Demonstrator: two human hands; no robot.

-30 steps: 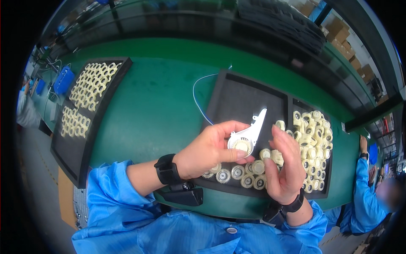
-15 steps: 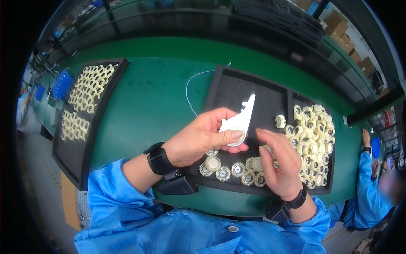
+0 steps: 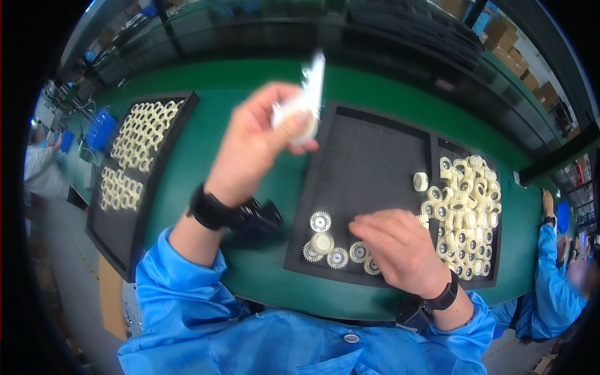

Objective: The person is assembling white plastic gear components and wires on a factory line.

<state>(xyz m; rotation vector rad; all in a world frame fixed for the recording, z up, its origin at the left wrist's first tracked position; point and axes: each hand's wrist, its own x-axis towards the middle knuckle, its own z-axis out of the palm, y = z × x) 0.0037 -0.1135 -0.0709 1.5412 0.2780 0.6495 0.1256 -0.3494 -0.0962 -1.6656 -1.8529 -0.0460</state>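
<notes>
Far left: black tray (image 3: 112,231) holding cream ring-shaped parts (image 3: 144,134) in rows on the green tabletop (image 3: 187,175). My left hand (image 3: 247,134) is raised between the trays, thumb and fingers clamped on the blurred white arm-shaped part (image 3: 314,87), narrow end pointing away. Next, two-compartment tray (image 3: 369,144): loose gears (image 3: 337,257) near its front edge; my right hand (image 3: 400,247) above, fingers together, contact below: cannot tell. Rightmost compartment: heaped gears (image 3: 465,215).

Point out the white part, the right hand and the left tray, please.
White part (image 3: 313,89), head view: its tapering arm.
Right hand (image 3: 403,248), head view: its back.
Left tray (image 3: 117,229), head view: its floor.
</notes>
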